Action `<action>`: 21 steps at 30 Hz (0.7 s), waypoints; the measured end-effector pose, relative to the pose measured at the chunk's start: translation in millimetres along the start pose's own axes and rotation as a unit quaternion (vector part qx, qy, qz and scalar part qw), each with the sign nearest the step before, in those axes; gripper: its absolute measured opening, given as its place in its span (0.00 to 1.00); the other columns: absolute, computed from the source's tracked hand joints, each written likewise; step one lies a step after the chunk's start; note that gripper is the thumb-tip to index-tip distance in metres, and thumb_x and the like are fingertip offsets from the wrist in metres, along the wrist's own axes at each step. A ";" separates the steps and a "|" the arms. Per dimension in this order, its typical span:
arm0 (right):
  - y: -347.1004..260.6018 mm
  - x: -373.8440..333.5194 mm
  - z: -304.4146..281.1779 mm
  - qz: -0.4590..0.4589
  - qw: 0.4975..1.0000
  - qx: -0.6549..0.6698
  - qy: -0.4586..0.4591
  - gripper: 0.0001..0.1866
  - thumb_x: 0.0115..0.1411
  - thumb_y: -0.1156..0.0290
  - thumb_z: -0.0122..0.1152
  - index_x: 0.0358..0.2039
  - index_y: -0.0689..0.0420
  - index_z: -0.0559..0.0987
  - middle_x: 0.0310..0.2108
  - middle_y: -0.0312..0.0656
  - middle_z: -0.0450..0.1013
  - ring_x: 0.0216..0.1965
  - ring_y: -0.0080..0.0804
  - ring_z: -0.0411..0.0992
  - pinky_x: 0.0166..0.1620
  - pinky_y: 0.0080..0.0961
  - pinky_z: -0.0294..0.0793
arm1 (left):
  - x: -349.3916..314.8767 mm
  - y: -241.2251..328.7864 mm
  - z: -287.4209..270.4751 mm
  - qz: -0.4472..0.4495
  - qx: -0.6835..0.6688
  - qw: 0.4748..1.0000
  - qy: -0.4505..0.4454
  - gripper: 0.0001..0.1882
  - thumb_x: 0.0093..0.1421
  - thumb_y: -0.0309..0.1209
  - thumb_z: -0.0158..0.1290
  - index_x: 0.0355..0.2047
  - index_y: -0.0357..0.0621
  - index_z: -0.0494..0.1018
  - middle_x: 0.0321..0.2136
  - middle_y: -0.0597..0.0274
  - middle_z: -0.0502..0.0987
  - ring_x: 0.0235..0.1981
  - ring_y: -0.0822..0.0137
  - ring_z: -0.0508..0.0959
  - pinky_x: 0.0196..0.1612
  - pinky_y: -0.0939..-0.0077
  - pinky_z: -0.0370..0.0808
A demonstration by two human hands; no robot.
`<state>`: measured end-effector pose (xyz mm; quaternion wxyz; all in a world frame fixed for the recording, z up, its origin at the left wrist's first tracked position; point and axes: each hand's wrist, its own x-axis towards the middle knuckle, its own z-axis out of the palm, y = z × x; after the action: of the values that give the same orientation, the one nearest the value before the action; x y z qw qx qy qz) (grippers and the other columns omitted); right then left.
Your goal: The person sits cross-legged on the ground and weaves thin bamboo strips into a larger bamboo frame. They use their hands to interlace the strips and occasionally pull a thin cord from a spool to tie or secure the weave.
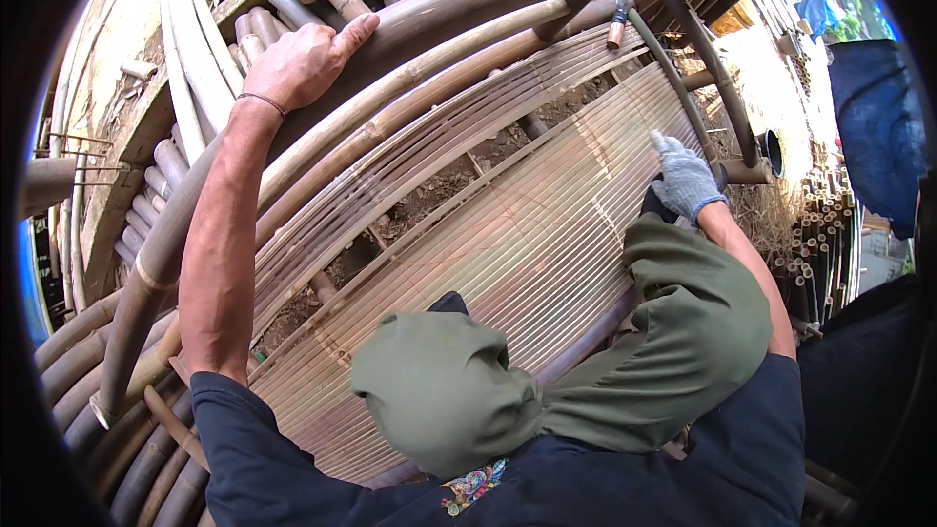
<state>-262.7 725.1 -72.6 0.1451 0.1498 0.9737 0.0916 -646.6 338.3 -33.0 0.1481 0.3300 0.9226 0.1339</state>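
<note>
My bare left hand (303, 66) is closed over the thick bent top pole (488, 2) of a bamboo bench, its thumb lying along the pole. In a grey-blue knit glove, my right hand (686, 176) rests at the right end of the slatted bamboo seat (547, 234); one digit stretches out over the slats, the others are not distinct. My bent legs in olive trousers (673, 351) are over the seat, a black shoe close beside the glove. Between the seat slats and the backrest runs a long gap (429, 205) with dirt showing below.
Stacked bamboo poles (293, 0) lie behind the bench at upper left. More pole ends (830, 224) stand at the right near a blue tarp (878, 127). A slim tool (618, 20) with a copper-coloured end is by the backrest. Dark curved poles (146, 468) crowd the lower left.
</note>
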 end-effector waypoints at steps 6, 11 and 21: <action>-105.5 19.8 50.3 -0.088 0.991 0.102 -0.015 0.18 0.55 0.57 0.60 0.41 0.55 0.82 0.39 0.48 0.76 0.44 0.47 0.75 0.48 0.42 0.75 | -0.3 3.6 3.0 -0.007 0.012 1.000 0.018 0.49 0.61 0.72 0.28 0.31 0.38 0.82 0.27 0.44 0.80 0.34 0.51 0.82 0.44 0.56 0.75; -183.6 45.1 95.7 -0.103 0.987 0.121 0.031 0.13 0.55 0.60 0.58 0.32 0.55 0.83 0.35 0.48 0.77 0.40 0.46 0.76 0.42 0.41 0.75 | -5.1 2.0 -0.6 -0.018 0.068 0.997 0.044 0.46 0.63 0.70 0.29 0.31 0.40 0.81 0.30 0.45 0.81 0.37 0.52 0.82 0.45 0.56 0.75; -171.1 62.6 69.4 -0.271 0.851 0.355 -0.277 0.09 0.56 0.68 0.56 0.35 0.56 0.80 0.30 0.51 0.75 0.33 0.50 0.75 0.37 0.44 0.75 | -66.5 125.6 143.7 0.395 -0.116 0.910 0.045 0.26 0.47 0.17 0.52 0.50 0.33 0.68 0.49 0.43 0.71 0.52 0.47 0.73 0.58 0.62 0.72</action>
<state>-343.7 593.9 -191.8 0.3647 -0.0594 0.8615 -0.3484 -474.0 410.4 -109.7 0.0788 0.6419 0.7005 0.3017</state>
